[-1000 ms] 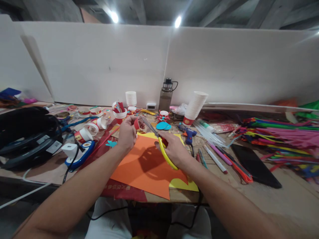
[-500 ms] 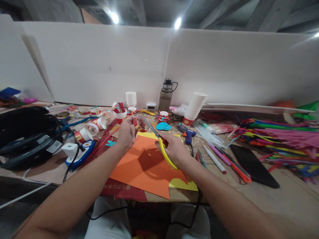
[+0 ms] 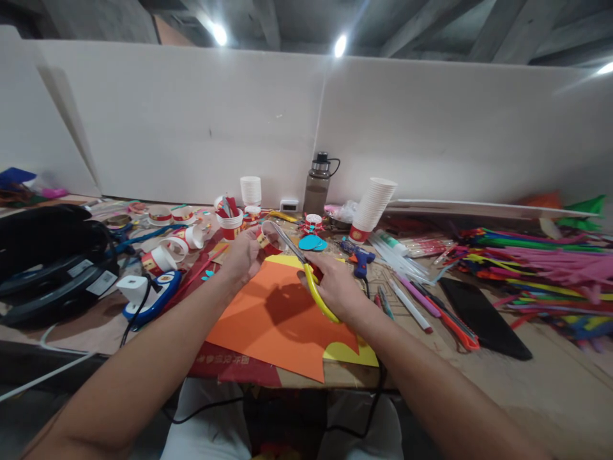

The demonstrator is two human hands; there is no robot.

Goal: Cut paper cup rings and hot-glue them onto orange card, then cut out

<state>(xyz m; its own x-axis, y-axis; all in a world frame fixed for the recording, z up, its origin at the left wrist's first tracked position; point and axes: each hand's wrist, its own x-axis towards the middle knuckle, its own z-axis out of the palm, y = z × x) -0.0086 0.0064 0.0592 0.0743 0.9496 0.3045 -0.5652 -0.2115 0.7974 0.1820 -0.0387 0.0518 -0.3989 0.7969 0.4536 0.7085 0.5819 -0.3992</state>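
My left hand [image 3: 242, 255] grips a red and white paper cup [image 3: 269, 240], tilted with its inside partly turned toward me. My right hand [image 3: 336, 285] is wrapped round the yellow handles of a pair of scissors [image 3: 313, 294]. Their blades reach left to the cup's rim; whether they are biting into the paper I cannot tell. Beneath both hands lies a sheet of orange paper [image 3: 282, 338], on top of a yellow sheet [image 3: 352, 352]. Blue paper ovals [image 3: 311, 242] rest just beyond the scissors.
Stacked white cups [image 3: 374, 204], a water bottle [image 3: 317, 185] and a cup of red scraps [image 3: 230, 223] stand at the back. Rightward lie a blue glue gun [image 3: 361, 259], pens, a phone [image 3: 483, 317] and pipe cleaners [image 3: 550, 262]. Cut cups [image 3: 159, 260] and a power strip [image 3: 156, 297] are leftward.
My left hand has turned slightly, tilting the cup a little. The scissors stay at the cup's rim, and my right hand has hardly moved.
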